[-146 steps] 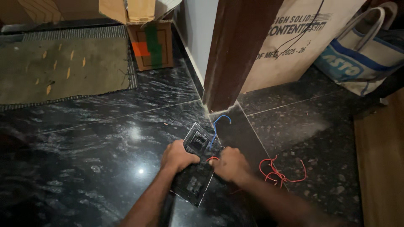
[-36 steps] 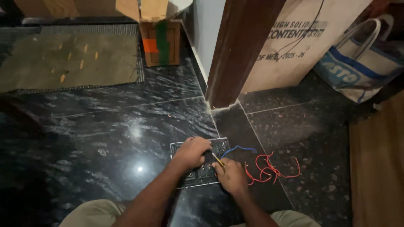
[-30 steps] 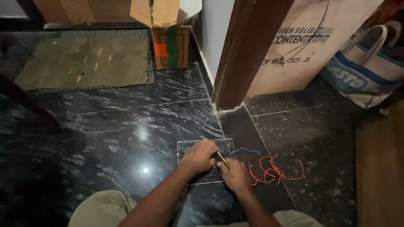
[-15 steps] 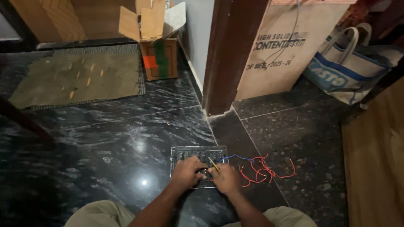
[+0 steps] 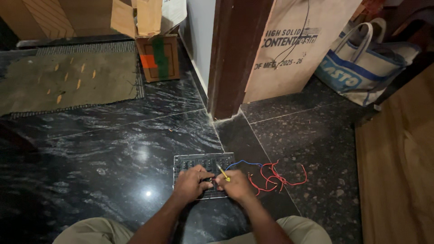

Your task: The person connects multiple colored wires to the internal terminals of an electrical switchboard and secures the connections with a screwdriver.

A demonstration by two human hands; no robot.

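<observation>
head view: left hand point(image 5: 190, 182) presses the switch panel point(image 5: 203, 163) flat on the floor; right hand point(image 5: 235, 185) grips a yellow screwdriver point(image 5: 223, 172). best keep the tip squarely seated.

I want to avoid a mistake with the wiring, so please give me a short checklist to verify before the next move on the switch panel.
1. Switch panel lies flat on the dark floor: ok.
2. Left hand steadies the panel: ok.
3. Right hand holds the yellow tool: ok.
4. Red wires lie clear of both hands: ok.
5. Blue wire seated at the panel: cannot tell.
</observation>
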